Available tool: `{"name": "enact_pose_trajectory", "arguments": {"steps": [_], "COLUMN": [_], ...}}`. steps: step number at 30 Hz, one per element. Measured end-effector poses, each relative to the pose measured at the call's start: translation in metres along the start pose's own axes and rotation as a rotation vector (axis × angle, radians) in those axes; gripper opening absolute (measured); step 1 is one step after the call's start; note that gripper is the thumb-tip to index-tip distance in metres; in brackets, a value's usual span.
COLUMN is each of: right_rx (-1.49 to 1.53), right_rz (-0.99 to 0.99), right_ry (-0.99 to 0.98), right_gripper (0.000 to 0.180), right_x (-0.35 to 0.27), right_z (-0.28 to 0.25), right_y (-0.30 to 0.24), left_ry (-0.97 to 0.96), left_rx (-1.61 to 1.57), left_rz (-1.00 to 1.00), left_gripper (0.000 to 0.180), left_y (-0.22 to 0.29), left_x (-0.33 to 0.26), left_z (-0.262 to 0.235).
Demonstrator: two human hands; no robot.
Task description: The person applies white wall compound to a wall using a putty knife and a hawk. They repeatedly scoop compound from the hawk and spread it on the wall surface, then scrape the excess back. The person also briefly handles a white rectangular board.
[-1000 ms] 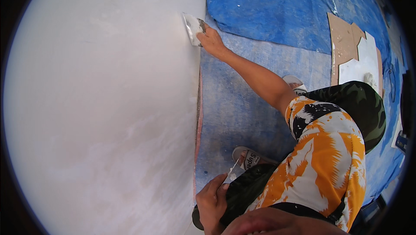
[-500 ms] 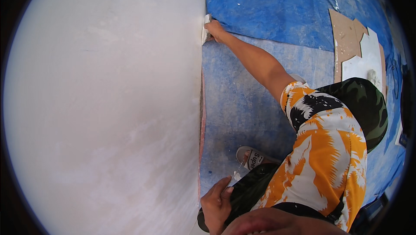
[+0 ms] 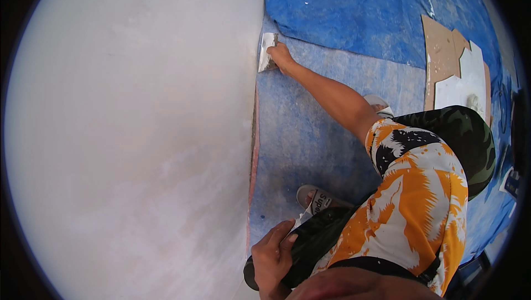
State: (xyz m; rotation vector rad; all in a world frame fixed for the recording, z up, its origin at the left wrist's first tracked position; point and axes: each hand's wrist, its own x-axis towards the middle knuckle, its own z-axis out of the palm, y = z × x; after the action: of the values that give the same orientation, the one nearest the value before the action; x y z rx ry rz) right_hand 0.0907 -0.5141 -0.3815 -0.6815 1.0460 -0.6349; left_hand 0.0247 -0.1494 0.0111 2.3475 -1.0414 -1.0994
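My right hand (image 3: 282, 56) reaches far forward on a straight arm and grips a wide putty knife (image 3: 267, 51). Its pale blade lies flat against the bottom edge of the white plastered wall (image 3: 138, 134), where the wall meets the blue floor sheet (image 3: 310, 128). My left hand (image 3: 274, 258) stays close to my body at the lower edge of the view, closed on a dark object (image 3: 307, 239) with a pale blade tip (image 3: 303, 220) sticking out; what exactly it is I cannot tell. I am squatting in an orange and white shirt.
Grey sandals (image 3: 318, 200) rest on the blue sheet beside the wall. A darker blue tarp (image 3: 359, 17) covers the floor farther on. Flat cardboard pieces (image 3: 442, 56) with white smears lie at the right. A reddish strip (image 3: 254, 156) runs along the wall's foot.
My right hand has slid the putty knife off the wall face, right and slightly down, to the wall's bottom edge. My left hand has barely moved.
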Motion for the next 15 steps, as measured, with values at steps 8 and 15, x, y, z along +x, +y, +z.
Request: {"name": "enact_pose_trajectory", "arguments": {"steps": [8,15], "right_rx": [-0.526,-0.286], "right_rz": [-0.386,-0.297], "right_ry": [0.056,0.009], "right_gripper": [0.045,0.042], "right_x": [-0.053,-0.076], "right_z": [0.054,0.02], "right_y": [-0.052,0.005], "left_ry": [-0.011,-0.039], "left_rx": [0.046,0.041], "left_rz": [-0.016,-0.09], "left_gripper": [0.022,0.022], "left_y": [-0.002,-0.006], "left_x": [-0.004,0.017], "left_z": [0.005,-0.004]}}
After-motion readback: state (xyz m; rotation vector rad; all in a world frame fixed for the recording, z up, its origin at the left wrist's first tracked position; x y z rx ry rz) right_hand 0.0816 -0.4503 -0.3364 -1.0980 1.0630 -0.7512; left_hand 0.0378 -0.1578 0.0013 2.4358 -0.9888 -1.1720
